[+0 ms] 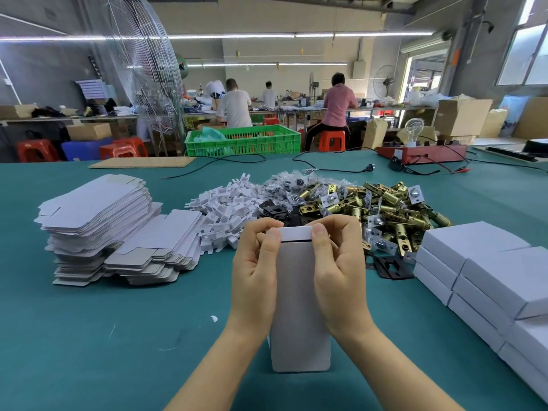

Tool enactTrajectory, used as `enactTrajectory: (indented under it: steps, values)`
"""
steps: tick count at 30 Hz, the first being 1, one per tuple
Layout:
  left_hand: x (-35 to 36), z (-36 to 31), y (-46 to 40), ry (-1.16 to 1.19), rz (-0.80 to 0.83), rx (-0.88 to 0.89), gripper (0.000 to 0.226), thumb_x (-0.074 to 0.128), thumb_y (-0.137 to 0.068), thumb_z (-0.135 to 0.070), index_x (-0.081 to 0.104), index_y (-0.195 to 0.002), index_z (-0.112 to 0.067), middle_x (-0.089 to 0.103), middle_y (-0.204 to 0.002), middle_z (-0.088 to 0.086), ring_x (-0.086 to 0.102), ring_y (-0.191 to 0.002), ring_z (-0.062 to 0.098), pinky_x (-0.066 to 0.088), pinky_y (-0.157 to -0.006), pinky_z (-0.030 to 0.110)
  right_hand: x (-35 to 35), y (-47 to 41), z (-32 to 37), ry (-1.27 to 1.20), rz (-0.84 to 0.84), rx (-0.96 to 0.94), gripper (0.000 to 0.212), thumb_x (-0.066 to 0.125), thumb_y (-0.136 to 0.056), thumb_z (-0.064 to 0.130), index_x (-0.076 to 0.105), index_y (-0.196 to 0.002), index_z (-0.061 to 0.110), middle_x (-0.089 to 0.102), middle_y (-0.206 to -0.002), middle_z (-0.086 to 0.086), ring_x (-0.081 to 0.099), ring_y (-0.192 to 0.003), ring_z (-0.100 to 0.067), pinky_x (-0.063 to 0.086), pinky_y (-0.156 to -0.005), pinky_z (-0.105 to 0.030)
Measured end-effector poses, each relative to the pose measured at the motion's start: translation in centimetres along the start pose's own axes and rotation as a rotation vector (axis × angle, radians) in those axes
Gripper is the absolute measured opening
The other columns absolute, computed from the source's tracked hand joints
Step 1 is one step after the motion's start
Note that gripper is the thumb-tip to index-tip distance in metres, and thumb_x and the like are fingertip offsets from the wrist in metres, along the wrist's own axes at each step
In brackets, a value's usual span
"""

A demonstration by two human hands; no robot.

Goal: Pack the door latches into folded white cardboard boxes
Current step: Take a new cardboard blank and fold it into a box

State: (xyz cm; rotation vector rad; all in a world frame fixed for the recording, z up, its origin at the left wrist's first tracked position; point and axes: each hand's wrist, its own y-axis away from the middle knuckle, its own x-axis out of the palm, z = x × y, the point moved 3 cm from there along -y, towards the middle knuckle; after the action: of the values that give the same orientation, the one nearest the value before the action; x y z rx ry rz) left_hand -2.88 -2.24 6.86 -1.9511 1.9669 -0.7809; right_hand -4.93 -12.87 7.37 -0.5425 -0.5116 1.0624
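Observation:
A white cardboard box [299, 307] stands between my hands above the green table [118, 336], with its long flap hanging toward me. My left hand [256, 268] grips its left side and my right hand [338, 271] grips its right side, both thumbs pressing on the folded top edge. Behind the box lies a heap of brass door latches [394, 212]. Flat unfolded box blanks [100, 223] are stacked at the left. Finished closed white boxes [489, 274] are stacked at the right.
A pile of white plastic inserts [225, 212], black plates [275, 210] and small bagged parts [290, 182] lies behind my hands. A black plate [391, 266] lies beside the finished boxes. Cables [326, 167], a red lamp tester [421, 152] and a green crate [243, 140] sit farther back; people work at distant benches.

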Motion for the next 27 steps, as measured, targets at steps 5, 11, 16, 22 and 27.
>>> enactTrajectory:
  steps: [5, 11, 16, 22, 27]
  values:
    - [-0.39, 0.09, -0.1, -0.039, -0.038, 0.037, 0.022, 0.049, -0.091, -0.028, 0.063, -0.083, -0.043, 0.05, -0.073, -0.008, 0.045, -0.064, -0.002, 0.041, -0.06, 0.011, 0.3, 0.37, 0.31, 0.049, 0.055, -0.039, 0.011, 0.045, -0.097, 0.022, 0.056, -0.097, 0.021, 0.051, -0.072, -0.006, 0.036, -0.051, -0.012, 0.031, -0.046, -0.028]
    - [-0.12, -0.02, 0.17, -0.029, -0.042, 0.085, 0.017, 0.05, -0.093, -0.02, 0.064, -0.087, -0.026, 0.064, -0.077, -0.018, 0.055, -0.074, -0.004, 0.043, -0.07, 0.008, -0.2, 0.06, 0.43, 0.027, 0.049, -0.017, 0.008, 0.062, -0.092, 0.014, 0.058, -0.093, 0.022, 0.055, -0.071, 0.015, 0.043, -0.05, -0.001, 0.033, -0.051, -0.01]
    - [-0.47, 0.07, 0.09, 0.003, -0.033, 0.038, 0.018, 0.055, -0.09, -0.025, 0.071, -0.088, -0.033, 0.064, -0.079, -0.015, 0.053, -0.073, 0.001, 0.044, -0.067, 0.012, -0.29, -0.07, 0.49, 0.007, 0.06, 0.001, 0.01, 0.062, -0.092, 0.012, 0.062, -0.097, 0.022, 0.059, -0.077, 0.009, 0.046, -0.057, -0.001, 0.037, -0.055, -0.012]
    - [-0.33, 0.0, 0.08, -0.023, -0.027, 0.066, 0.018, 0.05, -0.09, -0.018, 0.067, -0.094, -0.018, 0.068, -0.087, -0.021, 0.06, -0.084, -0.007, 0.042, -0.075, 0.006, -0.15, 0.1, 0.72, -0.004, 0.073, -0.007, 0.008, 0.06, -0.093, 0.01, 0.059, -0.092, 0.018, 0.055, -0.074, -0.001, 0.042, -0.055, -0.003, 0.035, -0.051, -0.015]
    - [-0.25, 0.19, 0.16, -0.033, -0.018, 0.053, 0.021, 0.047, -0.091, -0.02, 0.067, -0.089, -0.02, 0.069, -0.088, -0.019, 0.061, -0.085, -0.003, 0.043, -0.075, 0.008, -0.31, 0.03, 0.54, -0.013, 0.066, 0.018, 0.005, 0.056, -0.09, 0.02, 0.057, -0.087, 0.016, 0.046, -0.063, -0.008, 0.035, -0.05, -0.007, 0.03, -0.046, -0.021]
